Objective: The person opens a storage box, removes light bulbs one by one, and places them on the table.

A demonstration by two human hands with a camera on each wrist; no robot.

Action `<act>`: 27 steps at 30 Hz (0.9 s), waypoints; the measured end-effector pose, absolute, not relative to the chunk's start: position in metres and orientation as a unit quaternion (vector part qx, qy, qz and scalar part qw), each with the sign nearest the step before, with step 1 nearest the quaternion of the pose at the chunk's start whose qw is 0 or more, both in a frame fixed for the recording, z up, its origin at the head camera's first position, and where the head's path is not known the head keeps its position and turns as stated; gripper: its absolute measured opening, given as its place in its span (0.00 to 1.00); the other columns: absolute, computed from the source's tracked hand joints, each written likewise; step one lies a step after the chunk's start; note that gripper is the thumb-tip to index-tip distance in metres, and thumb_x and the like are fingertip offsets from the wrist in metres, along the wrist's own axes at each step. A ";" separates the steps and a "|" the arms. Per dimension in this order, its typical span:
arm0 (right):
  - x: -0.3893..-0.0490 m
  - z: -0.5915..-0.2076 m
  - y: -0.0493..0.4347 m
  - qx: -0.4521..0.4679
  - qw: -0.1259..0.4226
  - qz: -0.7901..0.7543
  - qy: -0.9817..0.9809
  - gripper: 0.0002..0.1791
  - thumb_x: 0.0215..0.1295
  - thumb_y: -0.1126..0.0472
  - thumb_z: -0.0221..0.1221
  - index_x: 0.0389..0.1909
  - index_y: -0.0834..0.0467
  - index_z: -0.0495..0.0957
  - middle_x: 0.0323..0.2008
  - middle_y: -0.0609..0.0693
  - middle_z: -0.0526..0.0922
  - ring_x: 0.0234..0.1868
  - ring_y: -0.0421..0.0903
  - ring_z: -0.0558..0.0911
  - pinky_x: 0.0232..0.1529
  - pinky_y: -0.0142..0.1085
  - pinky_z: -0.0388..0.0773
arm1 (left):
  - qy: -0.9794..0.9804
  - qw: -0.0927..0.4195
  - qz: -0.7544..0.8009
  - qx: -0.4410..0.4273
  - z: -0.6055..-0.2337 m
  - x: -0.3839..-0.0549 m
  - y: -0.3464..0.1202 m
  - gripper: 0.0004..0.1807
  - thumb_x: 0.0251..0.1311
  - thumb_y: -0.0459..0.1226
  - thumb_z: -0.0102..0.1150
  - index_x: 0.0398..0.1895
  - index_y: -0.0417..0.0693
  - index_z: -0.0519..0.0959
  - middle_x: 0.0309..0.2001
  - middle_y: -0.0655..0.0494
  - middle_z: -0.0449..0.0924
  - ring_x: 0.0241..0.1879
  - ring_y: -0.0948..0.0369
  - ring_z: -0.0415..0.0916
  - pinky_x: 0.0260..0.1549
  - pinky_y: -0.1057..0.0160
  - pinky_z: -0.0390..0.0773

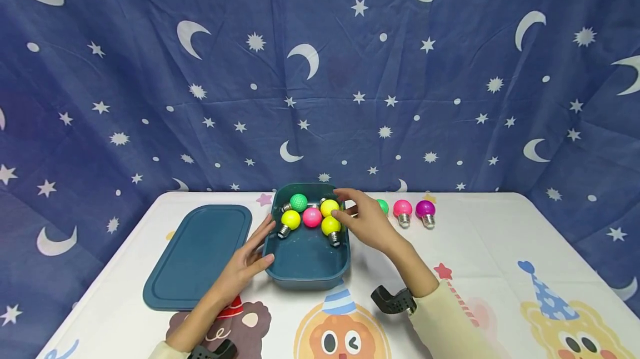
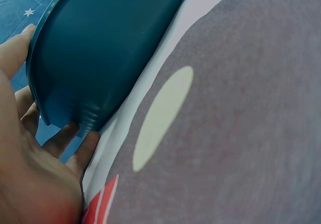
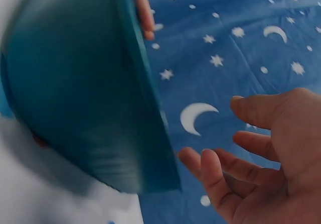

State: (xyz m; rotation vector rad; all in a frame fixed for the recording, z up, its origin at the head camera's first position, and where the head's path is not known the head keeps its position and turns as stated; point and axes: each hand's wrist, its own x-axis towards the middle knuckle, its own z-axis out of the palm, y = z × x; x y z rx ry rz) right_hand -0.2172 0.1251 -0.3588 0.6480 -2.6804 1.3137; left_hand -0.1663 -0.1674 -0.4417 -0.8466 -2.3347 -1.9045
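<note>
A dark teal plastic box [image 1: 305, 262] stands on the table with several coloured light bulbs in its far half: a green one [image 1: 298, 202], a pink one [image 1: 312, 217], and yellow ones, such as the yellow bulb [image 1: 290, 219] at the left. My left hand [image 1: 244, 262] rests against the box's left side, fingers spread along the outer wall and thumb near the rim. Over by the right rim is my right hand [image 1: 371, 224], its fingers loosely bent and spread. The right wrist view shows nothing in that hand and a gap between it and the box [image 3: 85, 98].
To the box's left lies a flat teal lid [image 1: 197, 259]. Beyond my right hand, a partly hidden green bulb [image 1: 383, 206], a pink bulb [image 1: 402, 209] and a purple bulb [image 1: 425, 210] lie in a row. A blue star-and-moon curtain [image 1: 320, 98] hangs behind the table.
</note>
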 end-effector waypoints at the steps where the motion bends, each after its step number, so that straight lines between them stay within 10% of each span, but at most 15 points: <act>1: -0.217 -0.360 0.121 0.217 0.042 0.423 -0.878 0.26 0.63 0.60 0.63 0.62 0.58 0.71 0.51 0.57 0.77 0.40 0.48 0.81 0.36 0.36 0.81 | -0.746 0.007 -0.609 -0.270 -0.442 -0.166 -0.167 0.35 0.66 0.26 0.50 0.75 0.49 0.54 0.76 0.53 0.39 0.74 0.56 0.37 0.61 0.72 0.56; 9: -0.217 -0.361 0.106 0.232 0.030 0.361 -0.903 0.24 0.64 0.62 0.61 0.61 0.58 0.73 0.53 0.57 0.77 0.33 0.45 0.73 0.33 0.33 0.76 | -0.744 0.010 -0.611 -0.271 -0.441 -0.166 -0.167 0.34 0.66 0.28 0.51 0.74 0.45 0.55 0.76 0.53 0.40 0.74 0.54 0.38 0.62 0.71 0.56; 17: -0.218 -0.358 0.098 0.227 0.016 0.316 -0.921 0.27 0.58 0.72 0.55 0.60 0.58 0.74 0.56 0.56 0.75 0.47 0.53 0.77 0.48 0.45 0.78 | -0.747 0.009 -0.608 -0.269 -0.441 -0.166 -0.167 0.34 0.66 0.27 0.50 0.74 0.42 0.54 0.76 0.53 0.40 0.73 0.55 0.38 0.64 0.45 0.51; 23: -0.218 -0.356 0.095 0.238 0.014 0.313 -0.919 0.27 0.56 0.75 0.54 0.59 0.58 0.74 0.55 0.56 0.74 0.47 0.53 0.78 0.48 0.45 0.78 | -0.749 0.009 -0.607 -0.266 -0.442 -0.166 -0.168 0.34 0.66 0.28 0.51 0.74 0.47 0.55 0.76 0.53 0.40 0.73 0.55 0.38 0.65 0.60 0.55; 27: -0.219 -0.356 0.094 0.232 0.021 0.301 -0.925 0.27 0.55 0.75 0.55 0.58 0.57 0.76 0.54 0.57 0.74 0.48 0.53 0.77 0.49 0.46 0.77 | -0.749 0.012 -0.607 -0.267 -0.441 -0.166 -0.168 0.34 0.66 0.28 0.51 0.74 0.46 0.55 0.76 0.53 0.40 0.73 0.55 0.38 0.65 0.49 0.53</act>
